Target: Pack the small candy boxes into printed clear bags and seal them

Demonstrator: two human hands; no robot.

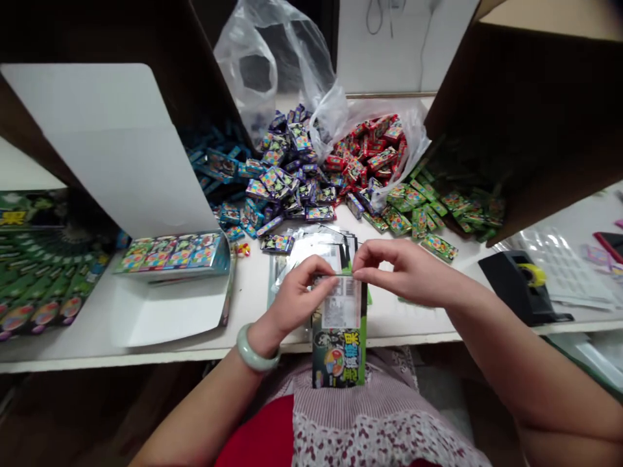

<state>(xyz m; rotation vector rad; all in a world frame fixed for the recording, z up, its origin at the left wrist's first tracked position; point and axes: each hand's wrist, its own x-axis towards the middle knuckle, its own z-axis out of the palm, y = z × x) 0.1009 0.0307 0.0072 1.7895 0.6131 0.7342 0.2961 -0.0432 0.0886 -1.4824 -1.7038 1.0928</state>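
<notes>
In the head view, we find a left hand [292,301], a jade bangle [257,348] at its wrist, and a right hand [409,272] meeting over a black-and-green packet [338,350]. Thumbs and forefingers close in a pinch on the packet's top edge, the other fingers curled beside it. The packet hangs over the front edge of a white table [146,360], a barcode label [342,303] on its face. Just behind the packet lies a short stack of flat packets [316,253]; beyond it, purple packs [287,175], red packs [370,152] and green packs [428,207] remain in loose heaps. Left of the packet, a blue tray [170,256] holds one filled row of packs; right of it stands a black tape dispenser [520,285].
</notes>
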